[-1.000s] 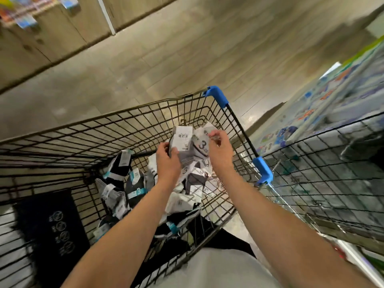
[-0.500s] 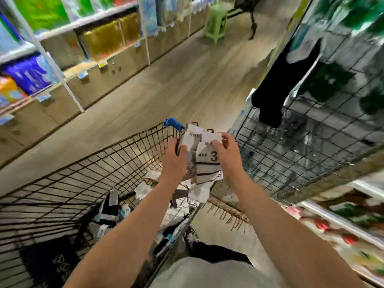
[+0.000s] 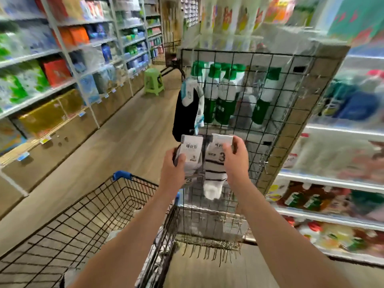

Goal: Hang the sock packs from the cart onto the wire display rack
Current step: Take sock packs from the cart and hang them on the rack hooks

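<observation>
We are bringing the sock packs (image 3: 191, 152) up from the cart (image 3: 99, 204) to the wire rack (image 3: 280, 142) — left hand (image 3: 173, 171) gripping most, right hand (image 3: 236, 161) pinching the striped pack (image 3: 216, 169).

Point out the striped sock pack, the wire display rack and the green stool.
striped sock pack (image 3: 214, 171): head view, striped fabric.
wire display rack (image 3: 243, 53): head view, top edge wire.
green stool (image 3: 153, 72): head view, seat.

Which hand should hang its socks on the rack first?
Probably the right hand. It pinches one striped sock pack by its card top, directly in front of the wire rack. The left hand grips a bundle of grey packs, nearer the cart.
</observation>
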Demonstrator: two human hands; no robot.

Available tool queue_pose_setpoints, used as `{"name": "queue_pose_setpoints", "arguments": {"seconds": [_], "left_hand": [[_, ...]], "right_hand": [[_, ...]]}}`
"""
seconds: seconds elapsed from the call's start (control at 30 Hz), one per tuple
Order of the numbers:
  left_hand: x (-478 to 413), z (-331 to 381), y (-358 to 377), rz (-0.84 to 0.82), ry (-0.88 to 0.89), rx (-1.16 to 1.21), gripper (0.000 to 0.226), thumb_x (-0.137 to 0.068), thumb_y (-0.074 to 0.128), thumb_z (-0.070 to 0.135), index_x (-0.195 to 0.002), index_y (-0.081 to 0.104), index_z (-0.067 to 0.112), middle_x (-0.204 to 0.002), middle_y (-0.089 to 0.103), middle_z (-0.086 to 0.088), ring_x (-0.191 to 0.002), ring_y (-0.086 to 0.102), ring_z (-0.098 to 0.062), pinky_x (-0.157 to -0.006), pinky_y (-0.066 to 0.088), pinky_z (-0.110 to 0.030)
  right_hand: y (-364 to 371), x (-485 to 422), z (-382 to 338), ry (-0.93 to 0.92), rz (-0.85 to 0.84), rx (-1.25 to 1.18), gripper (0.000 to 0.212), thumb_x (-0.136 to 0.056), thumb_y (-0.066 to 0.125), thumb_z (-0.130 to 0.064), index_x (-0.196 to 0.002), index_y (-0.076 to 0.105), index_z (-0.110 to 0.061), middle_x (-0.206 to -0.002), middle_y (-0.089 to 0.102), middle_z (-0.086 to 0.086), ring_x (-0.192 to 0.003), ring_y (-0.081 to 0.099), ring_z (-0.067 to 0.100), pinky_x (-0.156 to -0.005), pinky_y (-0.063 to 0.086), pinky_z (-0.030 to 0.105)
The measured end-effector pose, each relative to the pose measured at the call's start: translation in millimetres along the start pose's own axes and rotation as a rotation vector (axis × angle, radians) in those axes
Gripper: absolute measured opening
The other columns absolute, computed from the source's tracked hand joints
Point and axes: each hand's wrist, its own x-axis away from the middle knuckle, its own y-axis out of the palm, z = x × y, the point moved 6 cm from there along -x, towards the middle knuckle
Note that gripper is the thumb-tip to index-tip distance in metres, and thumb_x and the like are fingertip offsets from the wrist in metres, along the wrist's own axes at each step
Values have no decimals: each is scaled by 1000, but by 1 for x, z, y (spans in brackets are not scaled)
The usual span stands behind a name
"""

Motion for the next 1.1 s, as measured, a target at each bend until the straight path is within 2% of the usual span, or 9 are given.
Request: {"name": "queue_pose_setpoints", "arguments": {"seconds": [0.17, 0.27, 0.37, 0.5, 0.63, 0.77, 0.87, 0.97, 1.1], "left_hand": [[-26, 47, 45, -38, 28, 55, 25, -105, 46, 29, -129, 50, 24, -102, 58, 15, -88, 56, 3, -60, 42, -5], [-48, 69, 56, -4, 58, 53, 23, -103, 48, 32, -126, 53, 26, -105, 59, 16, -99, 58, -8, -77, 42, -18], [-66, 78, 60, 22, 48, 29, 34, -104, 48, 35, -135, 52, 24, -115, 59, 15, -110, 55, -9, -92, 42, -26], [-80, 79, 60, 59, 26, 18, 42, -103, 45, 40, -143, 48, 27, -135, 59, 7, -123, 55, -15, -108, 44, -43], [-86, 78, 64, 70, -6, 56, 41, -103, 43, 41, -142, 49, 30, -132, 60, 8, -119, 57, -14, -103, 49, -43], [-91, 81, 70, 49, 3, 91, 29, -106, 44, 32, -134, 51, 35, -112, 62, 19, -92, 59, 4, -69, 49, -8], [-97, 79, 74, 56, -9, 93, 38, -104, 46, 37, -141, 51, 28, -123, 64, 12, -102, 61, 1, -83, 51, -19], [-100, 79, 77, 64, -20, 77, 45, -104, 45, 38, -147, 45, 28, -134, 59, 9, -109, 59, -2, -82, 45, -17], [-101, 79, 81, 57, -33, 89, 48, -103, 46, 42, -148, 43, 28, -135, 58, 9, -110, 59, -4, -95, 49, -28]], "right_hand": [[-25, -43, -34, -76, 3, -7, 35, -105, 51, -19, -139, 52, -24, -127, 61, -7, -108, 61, 4, -82, 50, 18], [-27, -69, -51, -105, 22, -32, 35, -103, 55, -21, -137, 55, -29, -128, 63, -8, -118, 61, 12, -98, 55, 39], [-24, -91, -69, -137, 30, -24, 35, -101, 58, -18, -135, 59, -24, -115, 65, -14, -109, 63, 7, -97, 56, 36], [-18, -118, -87, -154, 23, -44, 36, -101, 59, -17, -137, 60, -19, -122, 67, -6, -109, 63, 9, -91, 54, 27], [-6, -142, -94, -121, -8, -56, 32, -100, 61, -13, -131, 63, -20, -114, 68, -3, -104, 65, 13, -89, 56, 31], [4, -158, -92, -97, -55, -109, 33, -98, 63, -10, -129, 65, -20, -115, 69, -1, -104, 65, 15, -85, 53, 26], [10, -167, -91, -113, -75, -103, 33, -97, 64, -10, -129, 66, -19, -114, 68, -4, -105, 65, 14, -90, 53, 27], [17, -175, -89, -123, -99, -44, 32, -96, 65, -12, -128, 66, -18, -117, 70, -4, -105, 65, 13, -93, 54, 30], [23, -180, -80, -61, -100, 8, 24, -96, 66, -17, -119, 70, -21, -107, 74, -3, -94, 69, 16, -76, 57, 30]]}}
